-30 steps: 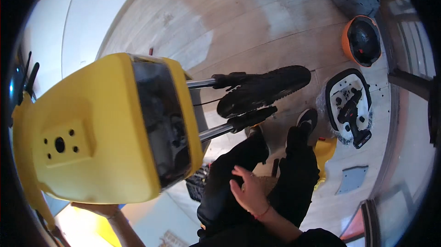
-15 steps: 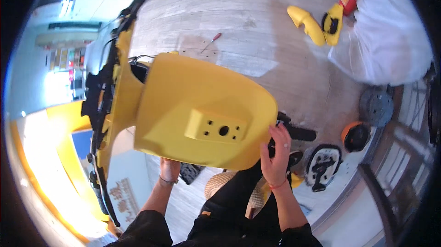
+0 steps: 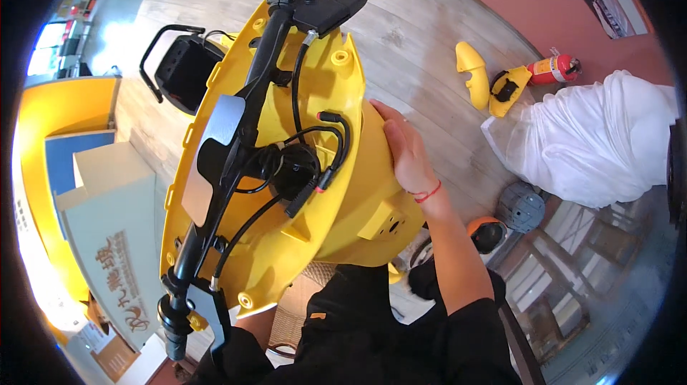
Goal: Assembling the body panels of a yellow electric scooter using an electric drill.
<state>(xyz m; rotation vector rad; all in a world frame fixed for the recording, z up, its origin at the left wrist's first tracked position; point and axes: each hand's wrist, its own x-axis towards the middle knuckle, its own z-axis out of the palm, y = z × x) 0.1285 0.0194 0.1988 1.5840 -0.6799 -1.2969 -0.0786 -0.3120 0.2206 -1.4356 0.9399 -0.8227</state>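
Observation:
My right hand lies with stretched fingers against the side of a wide yellow panel, its fingertips near the panel's upper edge. The panel carries a raised block with holes. It adjoins a yellow scooter front shell, whose inside faces me. Across the shell runs a black handlebar with brake levers at both ends. Black cables with red-tipped connectors hang loose inside the shell. Of my left arm only a bit of forearm shows below the shell; my left hand is hidden behind it.
Yellow cover pieces lie on the floor beside a red fire extinguisher. White sheeting drapes at the right. A grey round part and an orange-and-black one stand nearer. A black box-shaped part is beyond the handlebar.
My view has swung, and the handlebar and shell now fill the left middle. My right hand has moved from the panel's right rim to its upper side. My left hand has gone out of sight.

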